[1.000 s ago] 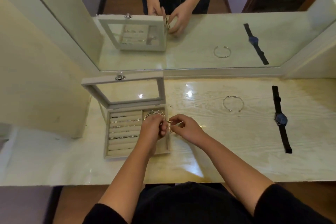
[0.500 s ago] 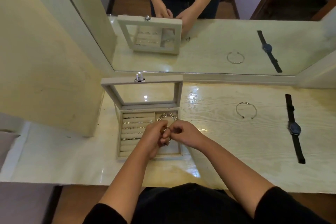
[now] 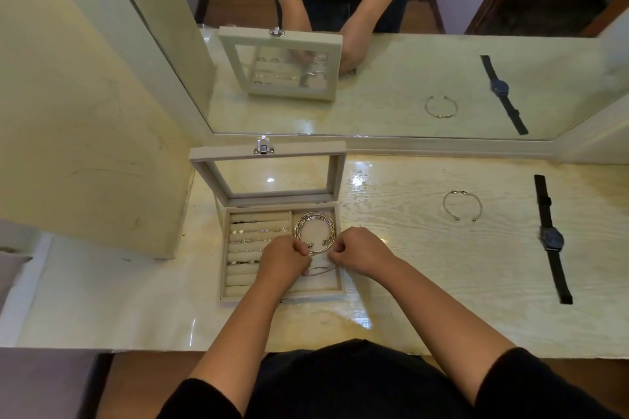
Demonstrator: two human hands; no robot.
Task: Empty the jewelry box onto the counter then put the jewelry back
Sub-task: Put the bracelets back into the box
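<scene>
The beige jewelry box (image 3: 223, 250) stands open on the counter (image 3: 425, 269), its glass lid (image 3: 269, 151) tilted back. Several rings (image 3: 258, 231) sit in the padded rows on its left side. Silver bangles (image 3: 315, 219) lie in the upper right compartment. My left hand (image 3: 284, 260) and my right hand (image 3: 362, 250) hover over the lower right compartment, both pinched shut. A thin silver chain (image 3: 320, 270) sags between them into that compartment. A silver cuff bracelet (image 3: 462, 202) and a black watch (image 3: 551, 238) lie on the counter to the right.
A mirror (image 3: 374, 95) runs along the back of the counter and reflects the box, bracelet and watch. A cream wall panel (image 3: 85, 129) closes off the left side next to the box. The counter's front edge is just below my forearms.
My hands have dropped from beside the bangles to the lower right compartment and drawn slightly apart, with the thin chain now showing between them. The view has shifted right.
</scene>
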